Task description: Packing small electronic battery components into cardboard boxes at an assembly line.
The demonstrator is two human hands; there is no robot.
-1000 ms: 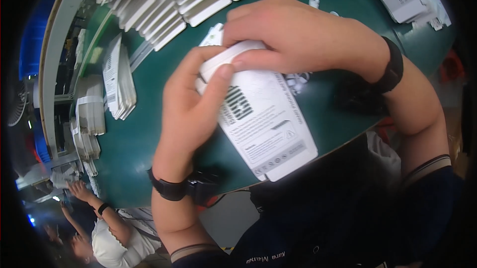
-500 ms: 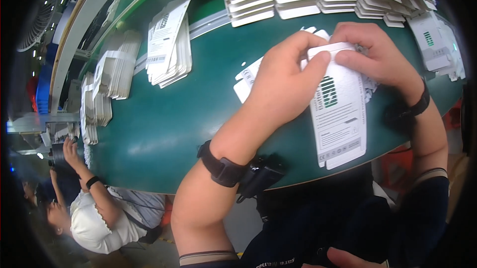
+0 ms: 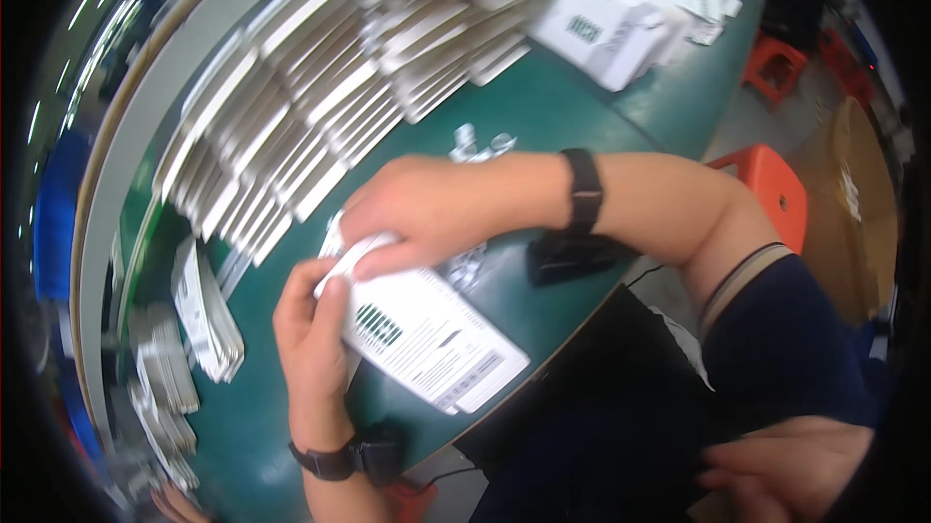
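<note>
Since half a second ago both hands have carried the flat white printed carton (image 3: pixel 432 339) nearer, low over the green tabletop (image 3: pixel 543 126). Left hand (image 3: pixel 312 329) grips its near end; right hand (image 3: pixel 427 213) pinches the top flap, so folding looks only half done. Beyond lie small clear plastic pieces (image 3: pixel 475 145), then rows of stacked white flat cartons (image 3: pixel 320 87), apparently still waiting.
</note>
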